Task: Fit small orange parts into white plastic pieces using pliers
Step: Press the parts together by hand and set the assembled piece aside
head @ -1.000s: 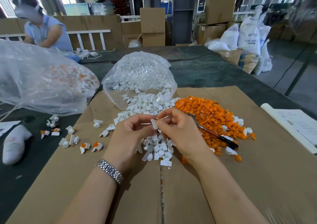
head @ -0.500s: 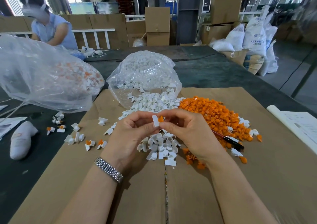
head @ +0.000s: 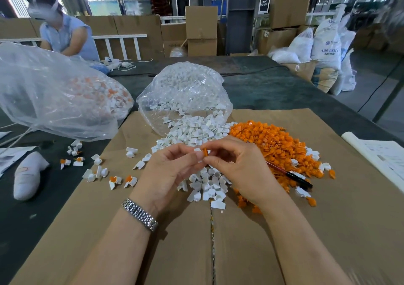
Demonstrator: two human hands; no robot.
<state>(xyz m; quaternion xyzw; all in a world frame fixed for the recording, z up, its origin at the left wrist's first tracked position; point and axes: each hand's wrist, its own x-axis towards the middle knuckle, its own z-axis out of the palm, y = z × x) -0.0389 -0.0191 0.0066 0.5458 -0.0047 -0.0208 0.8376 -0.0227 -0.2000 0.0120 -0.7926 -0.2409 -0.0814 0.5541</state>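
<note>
Orange plastic insert [head: 205,152], small and tab-shaped, is now sitting between the two sets of fingertips, where a second ago only white was showing. Right hand [head: 238,171] is pinching it from the right, thumb and forefinger curled on it. Left hand [head: 168,171] is gripping a small white plastic piece [head: 197,150], mostly hidden behind the fingertips and touching the orange one. Whether the insert is seated or only offered up, I cannot tell.

Judgement: the pair has been brought together by hand, so pressing home is the step coming due.

Red-and-black-handled pliers [head: 290,174] are lying untouched on the near edge of the loose orange parts heap [head: 273,145], just right of the right hand. Spilled pile of white pieces [head: 196,131] is spreading from a clear plastic bag [head: 185,88] and continuing under the hands. A few finished white-and-orange pieces [head: 122,180] are lying scattered to the left on the brown cardboard sheet [head: 328,230].
</note>
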